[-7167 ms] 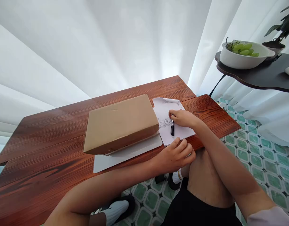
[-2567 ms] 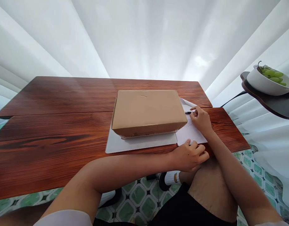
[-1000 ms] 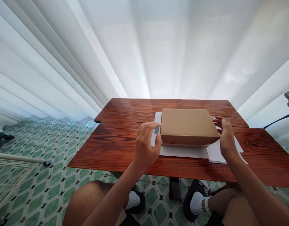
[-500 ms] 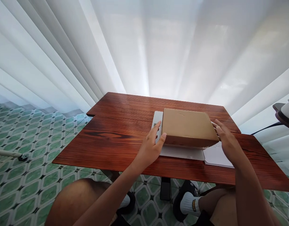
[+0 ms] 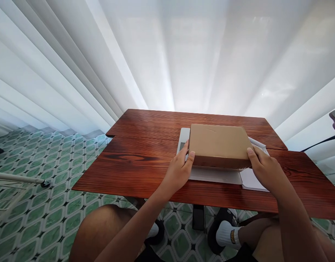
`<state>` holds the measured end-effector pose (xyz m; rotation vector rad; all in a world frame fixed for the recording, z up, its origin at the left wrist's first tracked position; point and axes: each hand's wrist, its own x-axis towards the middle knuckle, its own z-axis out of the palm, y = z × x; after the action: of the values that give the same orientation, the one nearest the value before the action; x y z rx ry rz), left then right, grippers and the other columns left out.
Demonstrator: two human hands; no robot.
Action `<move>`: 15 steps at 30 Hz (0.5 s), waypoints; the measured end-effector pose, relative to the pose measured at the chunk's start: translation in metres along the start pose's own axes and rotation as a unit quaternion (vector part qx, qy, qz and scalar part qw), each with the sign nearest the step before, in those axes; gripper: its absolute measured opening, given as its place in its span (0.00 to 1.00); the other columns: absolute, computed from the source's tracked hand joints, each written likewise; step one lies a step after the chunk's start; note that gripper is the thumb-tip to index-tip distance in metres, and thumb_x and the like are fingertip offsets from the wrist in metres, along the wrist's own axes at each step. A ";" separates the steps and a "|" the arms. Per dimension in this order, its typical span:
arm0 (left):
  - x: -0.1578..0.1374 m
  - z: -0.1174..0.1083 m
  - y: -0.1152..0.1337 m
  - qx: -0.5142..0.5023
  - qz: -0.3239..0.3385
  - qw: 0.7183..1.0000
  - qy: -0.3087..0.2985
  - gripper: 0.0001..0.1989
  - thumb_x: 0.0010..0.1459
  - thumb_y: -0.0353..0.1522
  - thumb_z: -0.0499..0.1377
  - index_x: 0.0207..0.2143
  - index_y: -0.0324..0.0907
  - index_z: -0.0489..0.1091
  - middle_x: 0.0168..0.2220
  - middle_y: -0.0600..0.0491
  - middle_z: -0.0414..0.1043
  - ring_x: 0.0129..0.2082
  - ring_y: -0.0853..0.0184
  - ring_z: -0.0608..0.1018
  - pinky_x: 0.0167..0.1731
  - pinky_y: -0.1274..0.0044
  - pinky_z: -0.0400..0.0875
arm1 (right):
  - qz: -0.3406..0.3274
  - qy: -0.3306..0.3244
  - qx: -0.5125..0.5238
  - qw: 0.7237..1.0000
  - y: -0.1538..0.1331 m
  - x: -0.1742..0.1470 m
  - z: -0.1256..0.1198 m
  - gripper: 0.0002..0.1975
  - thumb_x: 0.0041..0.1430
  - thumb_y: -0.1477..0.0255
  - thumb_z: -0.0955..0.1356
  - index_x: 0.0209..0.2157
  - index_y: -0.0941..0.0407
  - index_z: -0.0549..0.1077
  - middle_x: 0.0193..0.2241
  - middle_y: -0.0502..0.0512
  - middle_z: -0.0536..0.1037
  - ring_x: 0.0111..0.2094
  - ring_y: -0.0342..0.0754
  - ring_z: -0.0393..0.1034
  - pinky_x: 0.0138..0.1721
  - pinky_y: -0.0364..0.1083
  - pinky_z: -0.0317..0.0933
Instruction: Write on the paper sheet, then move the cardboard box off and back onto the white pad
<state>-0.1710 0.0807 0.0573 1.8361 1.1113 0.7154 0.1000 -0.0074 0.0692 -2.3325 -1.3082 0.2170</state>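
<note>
- Cardboard box [image 5: 218,141]: the top is showing plain tan; the front face is showing a darker brown;
- Table [image 5: 129,174]: the boards are displaying reddish brown, with dark, near-black grain streaks running along them;
- Flat panel [image 5: 216,175] under the box: the surface is presenting pale silver-grey; a dark grey patch is marking its left part;
- Paper [image 5: 253,180]: the sheet is showing white;
- Curtain [image 5: 156,54]: the fabric is displaying white, with soft grey bands following the folds;
- Floor [image 5: 50,207]: green tiles are alternating with a whitish lattice; small dark diamonds are marking the crossings;
- Sock [image 5: 224,233]: white ribbing is carrying a black-and-yellow label.
</note>
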 end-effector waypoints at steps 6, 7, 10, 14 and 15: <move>-0.001 0.001 0.006 0.011 0.000 1.000 0.000 0.32 0.70 0.48 0.41 0.70 0.44 0.49 0.70 0.50 0.53 0.69 0.57 0.59 0.67 0.61 0.56 | -0.013 0.027 -0.032 0.999 -0.006 -0.004 0.002 0.27 0.66 0.53 0.53 0.49 0.51 0.74 0.32 0.63 0.78 0.28 0.59 0.69 0.30 0.51 0.56; -0.002 0.001 0.007 0.010 -0.005 1.000 -0.003 0.32 0.70 0.48 0.41 0.70 0.45 0.48 0.71 0.50 0.53 0.70 0.57 0.59 0.67 0.61 0.56 | -0.014 0.026 -0.037 0.999 -0.008 -0.005 0.002 0.27 0.67 0.54 0.53 0.50 0.52 0.74 0.31 0.63 0.78 0.28 0.58 0.69 0.30 0.50 0.56; -0.004 0.000 0.009 0.000 -0.021 1.000 -0.010 0.33 0.70 0.49 0.41 0.71 0.46 0.46 0.71 0.52 0.51 0.70 0.58 0.58 0.67 0.63 0.56 | -0.010 0.011 -0.048 0.999 -0.013 -0.008 -0.002 0.27 0.69 0.56 0.51 0.53 0.54 0.72 0.33 0.63 0.78 0.31 0.59 0.70 0.33 0.50 0.56; -0.005 0.002 0.009 -0.008 -0.032 0.999 -0.008 0.33 0.70 0.49 0.41 0.72 0.46 0.45 0.72 0.53 0.49 0.71 0.59 0.55 0.68 0.64 0.54 | 0.007 -0.012 -0.055 0.998 -0.019 -0.009 -0.005 0.29 0.69 0.56 0.50 0.56 0.54 0.69 0.37 0.65 0.78 0.38 0.63 0.71 0.36 0.52 0.57; -0.005 0.003 0.008 -0.009 -0.033 0.999 -0.005 0.33 0.70 0.48 0.41 0.71 0.46 0.45 0.72 0.53 0.49 0.71 0.59 0.55 0.69 0.64 0.53 | 0.009 -0.014 -0.057 0.998 -0.020 -0.009 -0.005 0.29 0.69 0.56 0.49 0.56 0.54 0.69 0.38 0.65 0.78 0.39 0.64 0.71 0.37 0.53 0.57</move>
<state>-0.1678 0.0728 0.0628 1.7774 1.1510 0.6758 0.0818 -0.0082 0.0823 -2.4457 -1.3454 0.1868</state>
